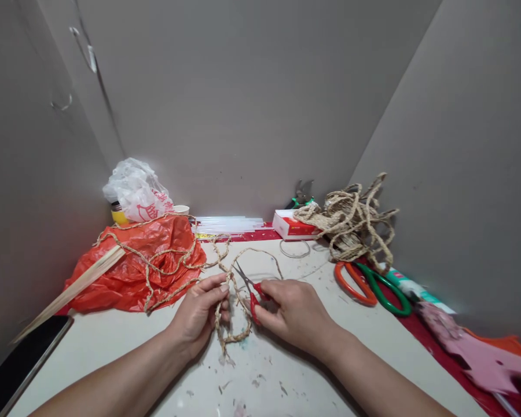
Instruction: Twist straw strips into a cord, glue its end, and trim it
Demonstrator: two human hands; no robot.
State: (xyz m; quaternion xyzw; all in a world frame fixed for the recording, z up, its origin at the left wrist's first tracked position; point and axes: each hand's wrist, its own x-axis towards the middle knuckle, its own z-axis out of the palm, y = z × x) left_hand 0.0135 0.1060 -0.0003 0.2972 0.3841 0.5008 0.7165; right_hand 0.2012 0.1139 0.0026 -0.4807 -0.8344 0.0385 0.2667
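Note:
My left hand [204, 310] pinches a braided straw cord [218, 327] between thumb and fingers over the middle of the white table. The cord hangs in a loop below the fingers, and its frayed tail points down. In my right hand [293, 313] are small scissors [255, 295] with red handles, thumb and fingers in the loops. Their thin blades are parted slightly and reach up and left to the cord, just above the left fingertips. Whether the blades touch the cord I cannot tell. More of the cord trails left over a red plastic bag.
The red bag [125, 289] lies at left, with a straw bundle [87, 284] across it. A dark phone-like slab [30, 359] is at lower left. At right sit a coiled rope heap [351, 226], large scissors handles [384, 289] and a pink glue gun [481, 353]. Glue sticks [226, 225] lie behind.

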